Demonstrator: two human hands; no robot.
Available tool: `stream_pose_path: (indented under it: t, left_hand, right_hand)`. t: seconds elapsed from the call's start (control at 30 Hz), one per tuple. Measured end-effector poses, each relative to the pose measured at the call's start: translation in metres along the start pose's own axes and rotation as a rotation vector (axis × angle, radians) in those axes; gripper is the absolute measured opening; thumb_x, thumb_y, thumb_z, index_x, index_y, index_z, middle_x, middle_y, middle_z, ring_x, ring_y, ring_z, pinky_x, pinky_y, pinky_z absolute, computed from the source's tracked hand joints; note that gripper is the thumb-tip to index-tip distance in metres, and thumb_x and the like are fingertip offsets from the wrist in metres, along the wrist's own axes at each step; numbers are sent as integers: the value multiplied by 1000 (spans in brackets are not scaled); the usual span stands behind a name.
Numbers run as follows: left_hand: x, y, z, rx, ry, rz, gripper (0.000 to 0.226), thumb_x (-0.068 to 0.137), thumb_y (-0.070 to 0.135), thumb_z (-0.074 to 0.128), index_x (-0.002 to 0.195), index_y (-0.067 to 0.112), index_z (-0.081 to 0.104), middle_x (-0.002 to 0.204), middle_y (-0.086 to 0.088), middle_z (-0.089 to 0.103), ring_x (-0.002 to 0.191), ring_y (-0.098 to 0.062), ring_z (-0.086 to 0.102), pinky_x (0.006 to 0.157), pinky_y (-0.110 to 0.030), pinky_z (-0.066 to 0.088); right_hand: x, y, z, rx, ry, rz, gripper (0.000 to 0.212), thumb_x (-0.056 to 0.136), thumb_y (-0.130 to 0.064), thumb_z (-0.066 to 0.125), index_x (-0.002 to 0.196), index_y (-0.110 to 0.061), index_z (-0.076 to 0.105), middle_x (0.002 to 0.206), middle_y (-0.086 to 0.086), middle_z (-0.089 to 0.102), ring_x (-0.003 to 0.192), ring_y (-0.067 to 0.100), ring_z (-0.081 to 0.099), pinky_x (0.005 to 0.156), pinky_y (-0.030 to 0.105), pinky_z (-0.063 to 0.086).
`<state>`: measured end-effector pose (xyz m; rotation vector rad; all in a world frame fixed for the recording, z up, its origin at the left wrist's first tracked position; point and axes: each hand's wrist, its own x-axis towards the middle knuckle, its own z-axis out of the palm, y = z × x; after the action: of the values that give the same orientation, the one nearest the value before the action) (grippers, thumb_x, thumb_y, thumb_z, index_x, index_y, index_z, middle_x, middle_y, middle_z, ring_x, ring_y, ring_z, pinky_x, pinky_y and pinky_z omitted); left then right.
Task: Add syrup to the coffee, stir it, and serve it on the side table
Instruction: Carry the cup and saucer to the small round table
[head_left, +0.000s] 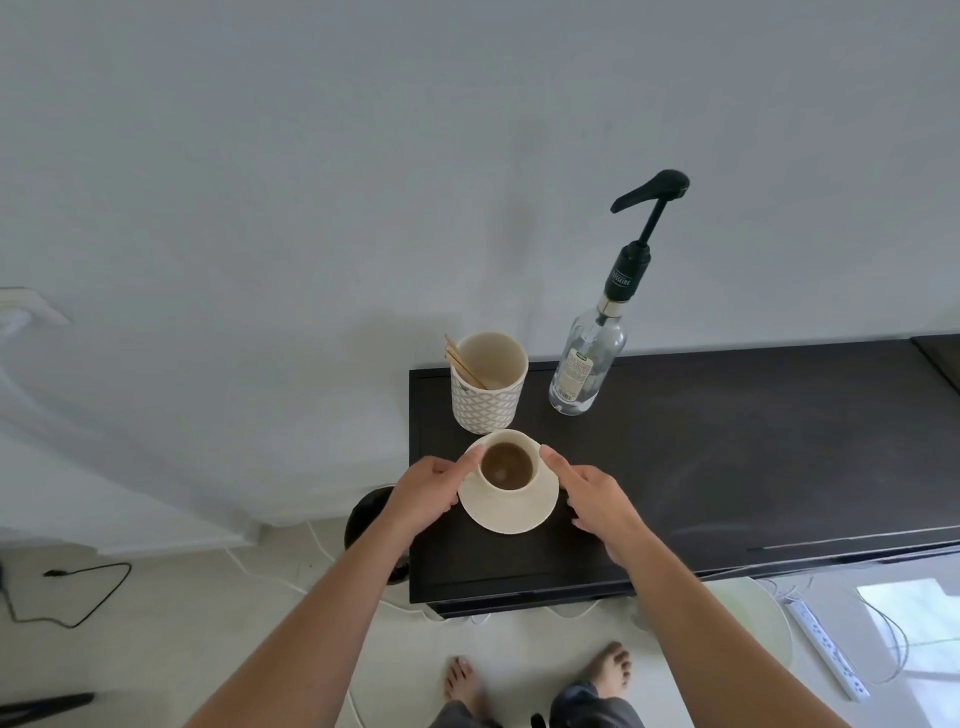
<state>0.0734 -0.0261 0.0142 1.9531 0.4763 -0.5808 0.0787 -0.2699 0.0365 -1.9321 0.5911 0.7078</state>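
Observation:
A cream cup of brown coffee (508, 465) stands on a cream saucer (524, 512) near the left end of a dark table (727, 467). My left hand (434, 491) touches the saucer's left edge, fingers reaching toward the cup. My right hand (597, 496) hovers at the saucer's right side with fingers spread, a fingertip close to the cup's rim. Behind the cup, a patterned holder (488, 387) contains wooden stir sticks (462, 364). A clear syrup bottle (589, 364) with a black pump (652, 195) stands to the right of the holder.
A white wall rises behind the table. On the floor lie a white power strip (826, 647), cables, a round black object (369, 514) left of the table, and my bare feet (540, 675).

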Motion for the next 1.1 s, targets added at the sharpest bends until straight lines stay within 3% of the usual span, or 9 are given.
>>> stream_pose_path:
  t: [0.1,0.2,0.33,0.47,0.57,0.7,0.87,0.97,1.1]
  left_hand:
    - [2,0,-1,-44,-13,-23,59,92,90,62,92,31,68,119,-8,80,111,-24,79,115,-51,62]
    - [6,-4,-3,-90,-26,-58,66,86,93,66,108,31,70,116,1,79,112,-19,78,115,-49,63]
    - [8,-5,-4,-116,-52,-80,84,85,90,71,134,22,71,124,3,77,117,-17,76,116,-48,62]
    - [8,-6,-1,-185,-63,-71,80,87,79,79,137,18,71,131,-1,77,123,-19,74,117,-47,62]
    - [8,-9,1,-247,-66,-72,77,87,72,85,137,16,72,136,-2,77,128,-21,74,113,-46,65]
    - [9,-11,7,-272,-34,-66,76,84,74,87,134,17,76,135,-1,77,126,-21,73,108,-46,68]
    - [10,-8,10,-296,-16,-71,66,90,66,87,133,16,79,134,-2,79,128,-24,74,110,-49,67]
    - [9,-6,10,-350,-21,-96,63,90,61,89,133,16,79,134,-3,81,128,-24,75,112,-50,65]
    - [8,-3,15,-468,-40,-142,65,85,57,94,132,15,80,133,-5,83,128,-26,76,116,-54,62]
  right_hand:
    - [2,-2,-2,30,26,-6,51,87,-89,67,95,-39,64,121,6,75,127,32,69,114,55,59]
    - [5,-2,-1,51,18,18,55,85,-88,71,99,-35,68,133,12,73,132,37,66,114,56,58]
    - [9,1,-4,87,-8,30,63,87,-83,74,119,-28,69,137,-1,71,129,27,64,107,47,60]
    - [12,5,-5,76,-5,4,77,93,-77,73,146,-21,68,142,-2,70,129,22,63,102,42,59]
    - [14,8,-5,86,-13,-6,80,96,-73,73,154,-19,65,146,-1,69,132,23,62,105,44,59]
    - [15,10,-4,91,-17,-18,77,98,-72,71,153,-19,66,145,-1,69,132,23,62,107,45,59]
    - [16,11,-3,86,-30,-34,54,104,-67,66,137,-25,70,113,-13,68,118,20,63,110,48,59]
    - [19,14,-5,99,-42,-48,49,102,-69,67,127,-28,71,119,-11,71,119,17,65,112,51,60]
    - [29,21,-9,199,-84,-35,64,98,-69,73,134,-15,75,133,-3,77,129,18,69,110,47,62]
